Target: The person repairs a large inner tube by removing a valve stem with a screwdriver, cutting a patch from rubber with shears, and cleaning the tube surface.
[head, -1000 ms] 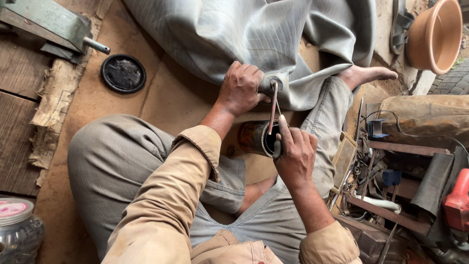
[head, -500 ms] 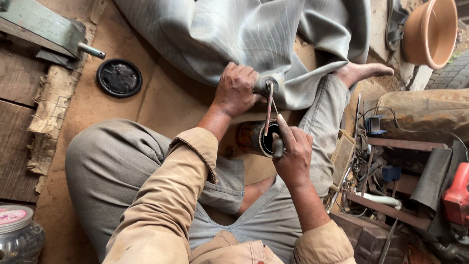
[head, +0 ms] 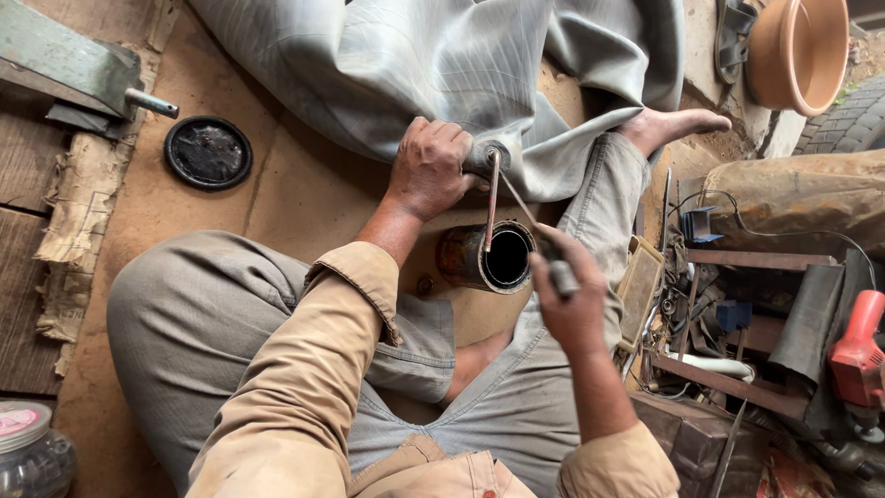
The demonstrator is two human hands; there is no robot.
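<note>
A grey rubber inner tube (head: 442,65) lies spread on the floor in front of my crossed legs. My left hand (head: 429,171) grips a fold of it at the valve, where a thin rusty stem (head: 490,198) sticks out toward me. My right hand (head: 567,309) is closed on a small grey-handled tool (head: 560,275). Its fine wire shaft slants up toward the valve. Below the stem a rusty open can (head: 489,258) lies on its side, its dark mouth facing my right hand.
A black round lid (head: 207,152) lies on the floor at left, near a green metal machine (head: 64,65). A glass jar (head: 28,456) sits at bottom left. At right are a clutter of tools (head: 719,304), a red power tool (head: 857,350), a tan basin (head: 797,51) and a tyre (head: 853,115).
My right hand has drawn back down and to the right, away from the valve, taking the thin tool with it. My left hand stays gripped on the tube.
</note>
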